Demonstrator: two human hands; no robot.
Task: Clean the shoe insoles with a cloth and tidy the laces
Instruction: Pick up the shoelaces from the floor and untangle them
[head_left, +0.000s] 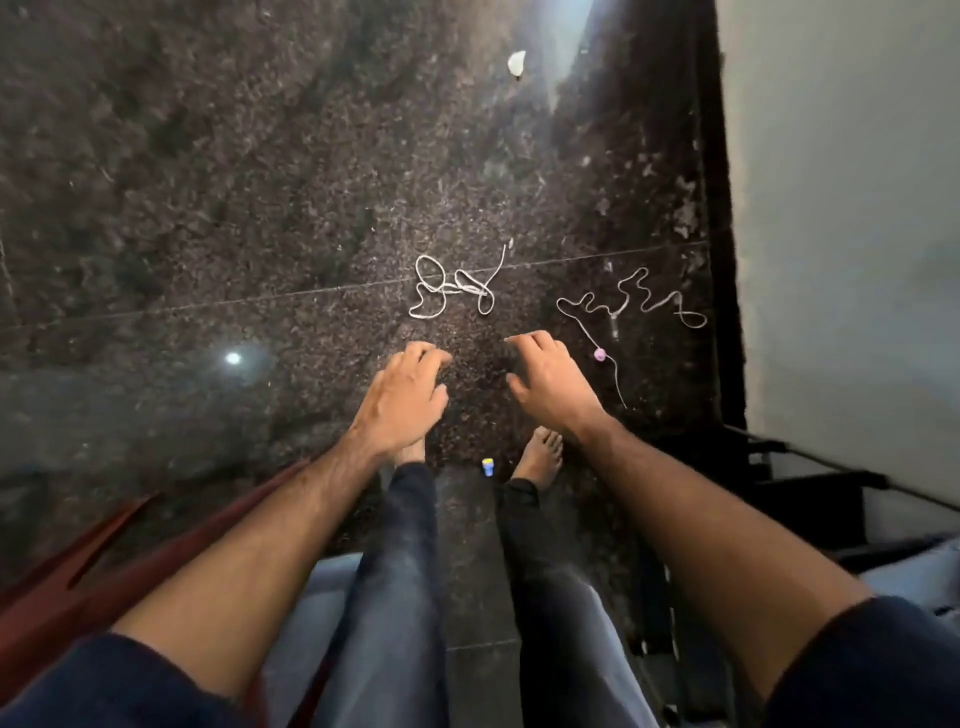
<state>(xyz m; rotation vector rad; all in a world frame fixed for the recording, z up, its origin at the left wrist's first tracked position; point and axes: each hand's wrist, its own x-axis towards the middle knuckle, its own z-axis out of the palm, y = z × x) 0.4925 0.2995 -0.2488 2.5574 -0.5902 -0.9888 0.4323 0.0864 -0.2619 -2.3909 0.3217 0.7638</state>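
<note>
Two white shoelaces lie loose on the dark speckled floor. One lace (451, 289) is tangled in loops straight ahead of my hands. The other lace (631, 306) squiggles off to the right, and one end trails down past a small pink bead (600, 355). My left hand (408, 395) and my right hand (550, 384) hover side by side just short of the laces, fingers loosely curled, holding nothing. No shoe, insole or cloth is in view.
My bare feet (543, 454) stand on the floor below my hands, with a small blue and yellow cap (488, 466) between them. A white scrap (517, 63) lies far ahead. A pale wall (841, 208) runs along the right, with dark steps (810, 488) beneath it.
</note>
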